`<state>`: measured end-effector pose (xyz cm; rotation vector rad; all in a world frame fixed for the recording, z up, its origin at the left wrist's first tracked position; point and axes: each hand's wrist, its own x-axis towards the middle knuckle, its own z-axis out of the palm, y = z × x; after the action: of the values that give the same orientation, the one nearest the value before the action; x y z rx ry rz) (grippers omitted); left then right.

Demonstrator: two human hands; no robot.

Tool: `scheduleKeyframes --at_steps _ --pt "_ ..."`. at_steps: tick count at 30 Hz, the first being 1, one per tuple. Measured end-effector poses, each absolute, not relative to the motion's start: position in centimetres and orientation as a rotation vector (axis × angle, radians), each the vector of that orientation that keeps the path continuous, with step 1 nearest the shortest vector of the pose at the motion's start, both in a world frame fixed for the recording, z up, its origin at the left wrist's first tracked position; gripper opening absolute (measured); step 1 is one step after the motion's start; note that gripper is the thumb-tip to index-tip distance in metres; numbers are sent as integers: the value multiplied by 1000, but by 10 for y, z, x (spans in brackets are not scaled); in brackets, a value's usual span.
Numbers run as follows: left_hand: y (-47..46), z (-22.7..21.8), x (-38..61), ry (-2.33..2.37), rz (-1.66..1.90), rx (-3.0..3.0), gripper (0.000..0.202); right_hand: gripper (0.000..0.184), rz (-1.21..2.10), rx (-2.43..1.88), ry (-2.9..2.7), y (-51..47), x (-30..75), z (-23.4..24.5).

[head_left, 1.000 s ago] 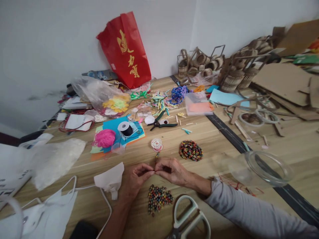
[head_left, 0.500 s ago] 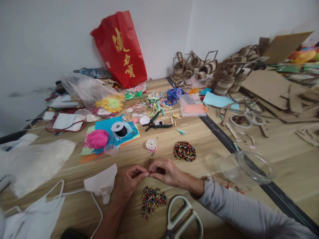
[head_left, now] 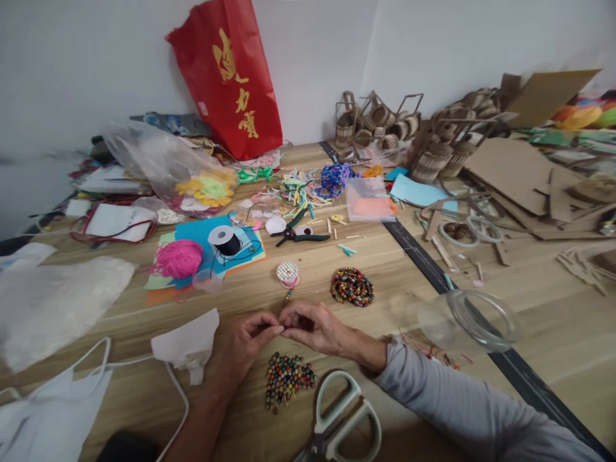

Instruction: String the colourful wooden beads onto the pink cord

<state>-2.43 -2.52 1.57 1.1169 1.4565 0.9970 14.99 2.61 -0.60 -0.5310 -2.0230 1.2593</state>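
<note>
Where beaded string (head_left: 287, 298) runs from spool (head_left: 287, 274) to your hands, left hand (head_left: 250, 337) and right hand (head_left: 315, 327) meet, thumb and finger of each pinched together; anything between too small to tell. Loose beads (head_left: 289, 378) lie just nearer you, scissors (head_left: 342, 387) beside them; bead coil (head_left: 353, 287) past right hand.

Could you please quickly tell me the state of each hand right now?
Left hand: closed in a pinch; anything held is too small to tell.
Right hand: closed in a pinch by the beaded strand; what it holds cannot be told.
</note>
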Motion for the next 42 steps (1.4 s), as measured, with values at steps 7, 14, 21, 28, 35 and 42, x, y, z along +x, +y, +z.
scheduleKeyframes --at_steps 7,14,21,28,35,42 --pt "-28 12 -26 1452 1073 1079 15 5 1221 -550 -2052 25 150 -6" --pt "-30 18 -24 1453 1125 1081 16 9 1398 -588 -2035 24 151 -9" --pt "-32 20 -23 1466 1141 1098 18 4 1274 -593 -2054 24 151 -3" --pt "-36 18 -20 1340 1158 1173 15 20 1275 -555 -1972 23 153 -5" --pt "-42 21 -19 1493 1095 1332 14 30 1596 -580 -1918 22 152 -7" --pt "-60 31 -21 1863 1057 1347 17 28 1554 -602 -1874 25 153 -5"
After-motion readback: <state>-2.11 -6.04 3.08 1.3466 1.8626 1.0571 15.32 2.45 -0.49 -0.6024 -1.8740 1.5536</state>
